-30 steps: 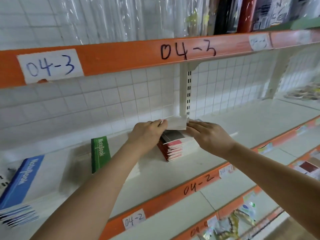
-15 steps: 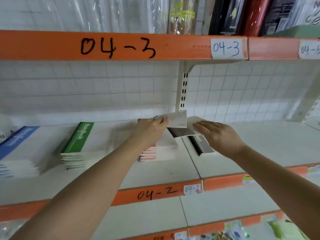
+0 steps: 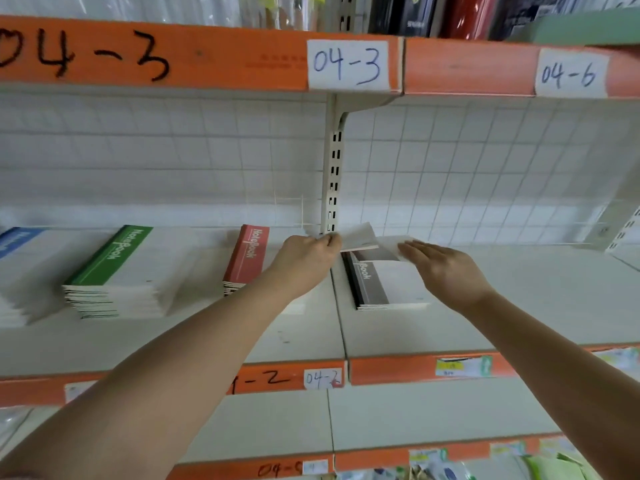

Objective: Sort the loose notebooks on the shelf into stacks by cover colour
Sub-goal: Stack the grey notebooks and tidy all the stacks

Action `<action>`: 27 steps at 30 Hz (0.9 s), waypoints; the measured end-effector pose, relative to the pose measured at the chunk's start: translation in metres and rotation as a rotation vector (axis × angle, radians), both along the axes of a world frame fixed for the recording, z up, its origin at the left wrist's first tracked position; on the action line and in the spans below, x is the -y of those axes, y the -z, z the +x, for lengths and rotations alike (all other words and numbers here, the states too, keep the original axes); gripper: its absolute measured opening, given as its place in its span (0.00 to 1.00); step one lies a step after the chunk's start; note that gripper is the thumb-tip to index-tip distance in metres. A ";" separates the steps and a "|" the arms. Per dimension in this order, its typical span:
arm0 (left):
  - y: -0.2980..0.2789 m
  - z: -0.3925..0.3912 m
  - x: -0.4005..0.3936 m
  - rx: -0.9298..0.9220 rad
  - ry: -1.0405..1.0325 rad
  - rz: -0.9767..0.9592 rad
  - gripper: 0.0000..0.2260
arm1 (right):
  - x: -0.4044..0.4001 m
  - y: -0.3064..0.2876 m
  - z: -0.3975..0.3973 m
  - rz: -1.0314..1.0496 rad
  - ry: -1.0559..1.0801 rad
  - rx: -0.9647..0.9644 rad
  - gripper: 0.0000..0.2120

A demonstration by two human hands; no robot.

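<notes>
While the green stack (image 3: pixel 114 275) and the red stack (image 3: pixel 246 258) sit sorted to the left on the shelf (image 3: pixel 519 306), a person lowers one more notebook (image 3: pixel 362 237) toward the black stack (image 3: pixel 377 284) just right of the shelf's upright post (image 3: pixel 333 174). Fingers of the left hand (image 3: pixel 304 259) are clamped on the notebook's left edge, holding it tilted just above the far end of the black stack. With its fingers straight and held together, the right hand (image 3: pixel 445 268) reaches flat over the same pile, seemingly touching the notebook's right side. A blue stack (image 3: pixel 14 240) shows at the far left edge. Judging by the dark band under the raised cover, this appears to be the placing step for a black notebook; the next move likely calls for squaring it onto the pile and letting go.
</notes>
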State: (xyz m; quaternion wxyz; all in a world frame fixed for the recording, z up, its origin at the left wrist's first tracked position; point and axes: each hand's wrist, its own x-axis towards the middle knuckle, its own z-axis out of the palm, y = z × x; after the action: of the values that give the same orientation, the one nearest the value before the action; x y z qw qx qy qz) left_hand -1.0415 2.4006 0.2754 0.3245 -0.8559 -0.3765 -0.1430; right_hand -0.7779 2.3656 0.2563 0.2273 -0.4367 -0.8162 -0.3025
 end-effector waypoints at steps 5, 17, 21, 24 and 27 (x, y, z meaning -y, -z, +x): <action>0.000 0.018 -0.003 0.018 -0.039 -0.024 0.22 | -0.023 0.021 0.013 -0.179 0.092 0.027 0.19; 0.023 0.052 -0.005 -0.049 -0.052 -0.105 0.23 | -0.032 0.042 0.004 -0.957 0.274 0.010 0.25; 0.032 0.077 -0.004 -0.093 -0.059 -0.178 0.18 | -0.028 0.043 0.015 -0.979 0.336 -0.016 0.29; 0.042 0.100 0.000 -0.160 -0.096 -0.226 0.18 | -0.022 0.039 0.033 -0.896 0.430 -0.055 0.22; 0.062 0.117 -0.002 -0.266 -0.115 -0.356 0.18 | -0.016 0.034 0.048 -0.867 0.491 -0.122 0.22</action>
State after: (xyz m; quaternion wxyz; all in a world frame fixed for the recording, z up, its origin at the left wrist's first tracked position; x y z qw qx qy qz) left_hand -0.9248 2.4023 0.2137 0.2228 -0.8880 -0.3979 0.0584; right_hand -0.7303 2.3821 0.2220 -0.0057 -0.6871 -0.7251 0.0460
